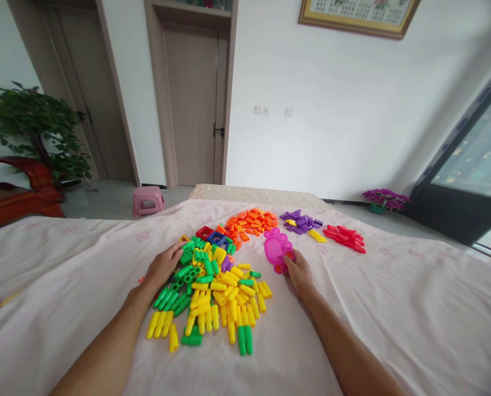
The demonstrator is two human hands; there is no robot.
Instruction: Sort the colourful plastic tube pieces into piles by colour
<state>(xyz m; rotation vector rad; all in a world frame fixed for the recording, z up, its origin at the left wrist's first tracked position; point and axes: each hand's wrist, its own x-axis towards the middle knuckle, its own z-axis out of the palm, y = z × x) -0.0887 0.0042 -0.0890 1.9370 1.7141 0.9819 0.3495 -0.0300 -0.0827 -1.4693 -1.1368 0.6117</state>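
My right hand [299, 273] is closed on the edge of a flat pink plastic piece [275, 249] with a scalloped rim, right of the middle. My left hand [163, 267] lies at the left edge of a mixed heap, its fingertips against green pieces [186, 275]; what they hold, if anything, is hidden. Yellow pieces [229, 286] fill the near part of that heap. Red [204, 232] and blue [217, 238] square frames sit at its far side. Beyond are orange pieces [253, 221], with purple pieces [301, 221] and red pieces [345, 237] farther right.
A pale cloth [352, 308] covers the work surface. A few yellow pieces [317, 236] lie by the purple pile. Past the cloth stand a pink stool [148, 201], a red wooden chair [31, 187], a leafy plant [33, 121] and purple flowers [386, 199].
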